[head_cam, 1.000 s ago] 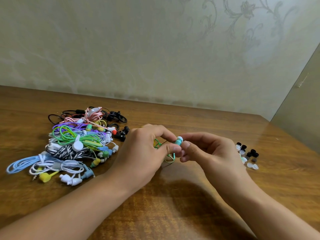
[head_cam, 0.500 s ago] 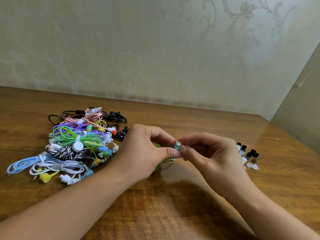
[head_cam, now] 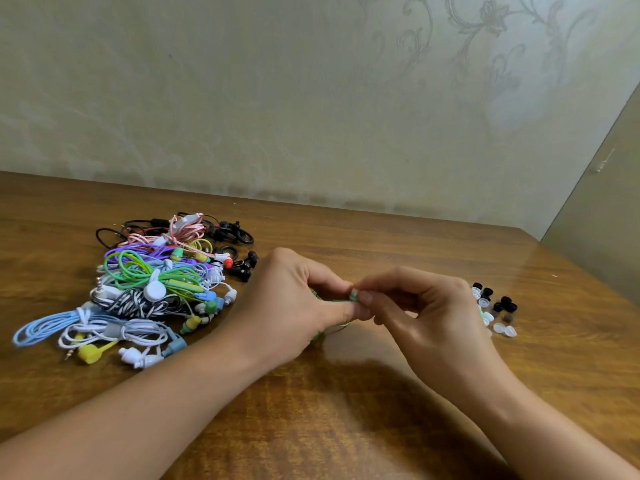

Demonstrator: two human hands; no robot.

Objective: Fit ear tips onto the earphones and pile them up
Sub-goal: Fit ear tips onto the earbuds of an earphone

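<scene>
Pinching a teal earbud (head_cam: pixel 353 294) between both hands (head_cam: pixel 287 299) (head_cam: pixel 429 306), earphone pile (head_cam: pixel 149 289) left, loose ear tips (head_cam: pixel 495 310) right

Teal earbud (head_cam: pixel 353 294), black-and-white ear tips (head_cam: pixel 496 308), brown wooden table (head_cam: pixel 346 427).

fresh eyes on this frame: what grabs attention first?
The two hands meeting mid-table: the left hand and right hand pinch a small teal earbud between their fingertips, its green cable trailing under the left hand. Next, the colourful pile of tangled earphones on the left of the wooden table. Loose black and white ear tips lie scattered at the right.
</scene>
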